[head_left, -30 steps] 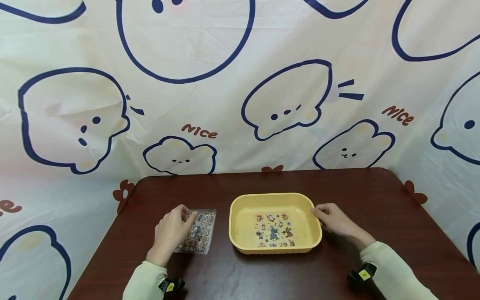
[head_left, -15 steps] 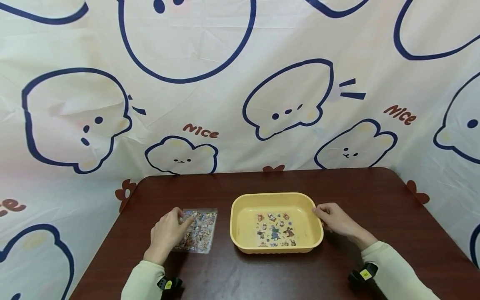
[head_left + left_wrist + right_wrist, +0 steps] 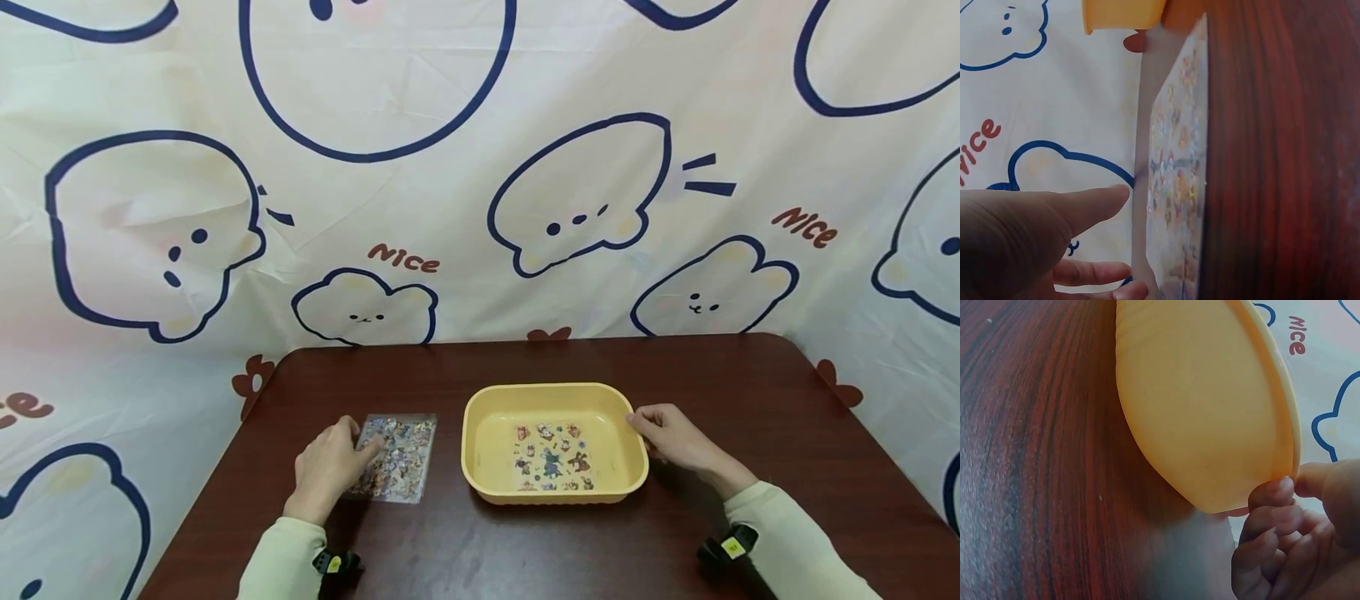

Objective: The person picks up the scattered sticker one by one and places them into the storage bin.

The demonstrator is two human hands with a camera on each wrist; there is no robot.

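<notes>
A clear flat pack of small colourful stickers (image 3: 405, 458) lies on the table, left of the tray. My left hand (image 3: 324, 471) is over the pack's left edge, thumb and fingers spread. In the left wrist view a gap shows between the thumb and the sticker pack (image 3: 1175, 169), and nothing is between the fingers. A yellow plastic tray (image 3: 487, 450) stands to the right, with a sheet of cartoon animal stickers (image 3: 552, 462) lying flat in it. My right hand (image 3: 675, 442) pinches the tray's right rim between thumb and curled index finger, the other fingers folded below.
The dark reddish-brown wooden table (image 3: 420, 558) has rounded far corners. Behind it and at both sides hangs a pale cloth (image 3: 450, 208) printed with blue-outlined bears. A black wrist device (image 3: 335, 562) is strapped at the left sleeve, another wrist device (image 3: 727, 548) at the right.
My left hand has drawn back to the left and slightly down, uncovering more of the sticker pack, and its fingers have come apart. The right hand keeps its pinch on the tray rim.
</notes>
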